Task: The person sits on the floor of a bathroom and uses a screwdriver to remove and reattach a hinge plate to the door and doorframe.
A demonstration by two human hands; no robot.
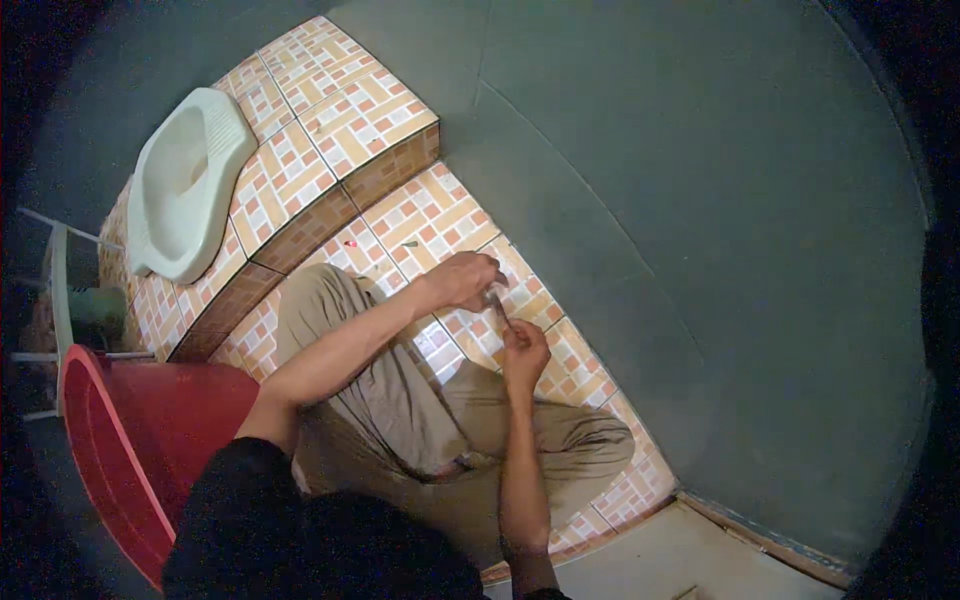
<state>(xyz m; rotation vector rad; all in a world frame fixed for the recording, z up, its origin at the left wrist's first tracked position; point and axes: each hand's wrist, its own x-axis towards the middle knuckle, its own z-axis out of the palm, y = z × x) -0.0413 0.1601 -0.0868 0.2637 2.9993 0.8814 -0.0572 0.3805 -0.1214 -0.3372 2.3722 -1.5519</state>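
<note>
At the left edge of the frame stands a pale rack (62, 290) with thin white bars, and a dark green container (97, 303) shows just beside it, dim and partly hidden. Below, in the lower left, a large red plastic tub (195, 405) leans into view, its wide rim tilted toward the left edge. Above it, in the upper left, a white squat toilet pan (215, 125) is set into a raised step (350, 110) faced with orange, cream and white mosaic-pattern tiles.

Toward the centre, the person sits cross-legged in khaki trousers (400, 420) on a lower tiled floor (440, 215) of the same pattern. A tiny red scrap (350, 243) and, to its right, a small green scrap (411, 244) lie on these tiles.

Near the middle of the frame, the left hand (463, 280) has its fingers curled in narrowly at the upper end of a slender dark item (501, 310); whether they clasp it cannot be told. The item slants down to the right between the hands, too small to identify. The right hand (527, 355) pinches its lower end between thumb and fingers.

A plain grey-green wall (700, 200) fills the right side, with a worn door sill (765, 545) at lower right.
</note>
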